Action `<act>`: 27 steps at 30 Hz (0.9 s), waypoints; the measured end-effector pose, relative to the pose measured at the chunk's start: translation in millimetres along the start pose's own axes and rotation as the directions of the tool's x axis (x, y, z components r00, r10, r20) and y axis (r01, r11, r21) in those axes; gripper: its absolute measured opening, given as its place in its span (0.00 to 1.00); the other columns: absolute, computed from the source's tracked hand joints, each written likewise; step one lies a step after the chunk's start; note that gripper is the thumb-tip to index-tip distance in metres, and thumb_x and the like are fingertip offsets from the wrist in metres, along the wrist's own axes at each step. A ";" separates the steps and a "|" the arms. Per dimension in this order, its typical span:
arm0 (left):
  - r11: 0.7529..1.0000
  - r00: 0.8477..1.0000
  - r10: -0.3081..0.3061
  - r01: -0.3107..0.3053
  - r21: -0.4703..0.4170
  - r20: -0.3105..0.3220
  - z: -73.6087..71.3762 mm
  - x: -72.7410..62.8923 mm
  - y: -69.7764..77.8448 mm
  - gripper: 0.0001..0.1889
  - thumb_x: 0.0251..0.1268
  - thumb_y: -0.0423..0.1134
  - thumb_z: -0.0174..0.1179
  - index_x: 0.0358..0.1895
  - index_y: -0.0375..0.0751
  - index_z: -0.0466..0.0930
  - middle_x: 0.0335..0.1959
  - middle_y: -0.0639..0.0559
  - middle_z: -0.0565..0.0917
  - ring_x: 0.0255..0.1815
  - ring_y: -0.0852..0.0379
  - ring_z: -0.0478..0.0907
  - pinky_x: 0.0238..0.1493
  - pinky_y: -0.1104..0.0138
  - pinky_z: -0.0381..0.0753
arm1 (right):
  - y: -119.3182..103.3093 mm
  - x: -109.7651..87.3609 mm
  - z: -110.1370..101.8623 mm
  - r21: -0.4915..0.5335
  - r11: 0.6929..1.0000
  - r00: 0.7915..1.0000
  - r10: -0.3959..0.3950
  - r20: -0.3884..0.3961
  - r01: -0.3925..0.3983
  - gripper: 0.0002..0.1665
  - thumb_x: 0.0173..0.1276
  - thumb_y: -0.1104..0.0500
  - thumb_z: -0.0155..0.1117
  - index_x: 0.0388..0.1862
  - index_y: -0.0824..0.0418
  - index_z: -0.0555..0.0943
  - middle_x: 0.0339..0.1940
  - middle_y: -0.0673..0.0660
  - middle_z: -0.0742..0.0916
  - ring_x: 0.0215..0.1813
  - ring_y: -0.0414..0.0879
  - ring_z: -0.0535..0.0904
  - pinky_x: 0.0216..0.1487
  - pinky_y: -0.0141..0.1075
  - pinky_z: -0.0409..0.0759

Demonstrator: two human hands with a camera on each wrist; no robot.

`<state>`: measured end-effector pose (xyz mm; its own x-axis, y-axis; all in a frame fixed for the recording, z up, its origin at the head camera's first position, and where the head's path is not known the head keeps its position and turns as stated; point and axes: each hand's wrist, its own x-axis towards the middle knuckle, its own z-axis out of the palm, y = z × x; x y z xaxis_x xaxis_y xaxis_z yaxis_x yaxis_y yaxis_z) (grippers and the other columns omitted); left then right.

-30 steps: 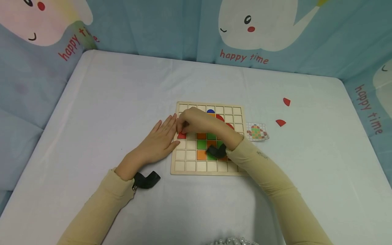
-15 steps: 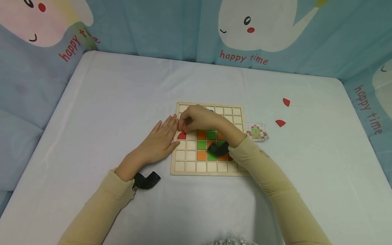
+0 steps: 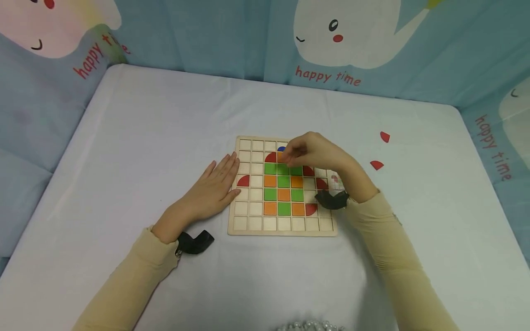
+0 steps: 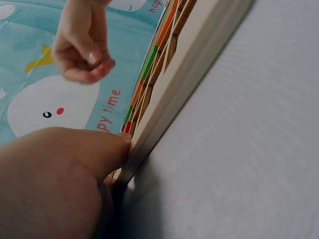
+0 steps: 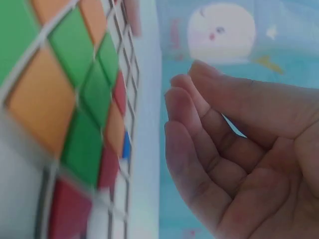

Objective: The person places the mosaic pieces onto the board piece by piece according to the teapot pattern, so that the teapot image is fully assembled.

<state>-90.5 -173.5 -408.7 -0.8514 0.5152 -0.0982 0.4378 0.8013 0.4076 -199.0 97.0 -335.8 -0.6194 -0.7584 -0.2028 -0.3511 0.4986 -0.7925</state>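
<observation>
A wooden grid board lies flat, with orange and green square tiles in its middle. Red quarter-round pieces sit around those squares, and a red quarter-round piece fills a cell by the left edge. My left hand lies flat with straight fingers, its fingertips and thumb touching the board's left edge. Over the upper part of the board hovers my right hand. In the right wrist view its fingers are loosely bent with nothing between them. A blue piece is partly covered by that hand.
Two loose red quarter-round pieces, one farther back and one nearer, lie on the white tablecloth right of the board. A small printed pattern card at the board's right edge is mostly hidden by my right wrist.
My right hand has lifted off the red piece at the left edge and moved right across the board, uncovering the upper tiles. That red piece stays in its cell. My left hand keeps its place.
</observation>
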 end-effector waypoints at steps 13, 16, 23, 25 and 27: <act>1.000 1.000 -0.007 0.007 -0.004 0.008 -0.7 -0.9 -1.3 0.37 0.75 0.48 0.41 0.74 0.29 0.36 0.76 0.40 0.36 0.76 0.48 0.29 0.71 0.52 0.31 | 36.0 -67.4 -34.2 -0.062 0.960 0.941 0.254 -0.224 -0.274 0.07 0.64 0.65 0.64 0.40 0.66 0.83 0.38 0.57 0.86 0.39 0.46 0.80 0.41 0.28 0.77; 1.000 1.000 -0.007 0.007 -0.002 0.008 -1.0 -0.9 -0.9 0.37 0.75 0.48 0.41 0.73 0.29 0.37 0.76 0.40 0.36 0.76 0.48 0.30 0.71 0.52 0.31 | 42.8 -80.6 -39.2 -0.060 0.948 0.922 0.287 -0.261 -0.313 0.08 0.64 0.64 0.65 0.40 0.66 0.84 0.39 0.57 0.86 0.39 0.43 0.80 0.42 0.26 0.76; 1.000 1.000 -0.007 0.007 -0.006 0.009 -2.4 -1.2 0.0 0.37 0.74 0.48 0.42 0.73 0.28 0.37 0.76 0.40 0.36 0.76 0.47 0.30 0.71 0.52 0.31 | 59.2 -108.0 -52.1 -0.056 0.917 0.869 0.354 -0.346 -0.396 0.12 0.62 0.60 0.68 0.43 0.64 0.84 0.38 0.54 0.86 0.35 0.41 0.78 0.38 0.27 0.74; 1.000 1.000 -0.008 0.009 -0.009 0.011 -2.6 -1.3 0.3 0.37 0.74 0.48 0.42 0.73 0.28 0.37 0.76 0.40 0.36 0.76 0.47 0.30 0.71 0.52 0.31 | 64.9 -115.6 -56.3 -0.056 0.906 0.855 0.373 -0.360 -0.420 0.14 0.62 0.58 0.68 0.44 0.64 0.84 0.37 0.52 0.86 0.34 0.44 0.78 0.36 0.27 0.73; 1.000 1.000 -0.010 0.010 -0.011 0.013 -2.7 -1.4 0.4 0.37 0.74 0.48 0.42 0.73 0.28 0.37 0.76 0.39 0.36 0.76 0.47 0.30 0.71 0.52 0.31 | 70.8 -123.1 -60.3 -0.050 0.898 0.845 0.391 -0.366 -0.437 0.15 0.63 0.57 0.68 0.45 0.65 0.83 0.36 0.52 0.86 0.34 0.46 0.78 0.36 0.27 0.73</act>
<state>-89.9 -174.7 -406.0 -0.8521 0.5108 -0.1143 0.4258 0.8034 0.4162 -190.0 251.0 -332.3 -0.9174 -0.2920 -0.2703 -0.0798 0.8005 -0.5939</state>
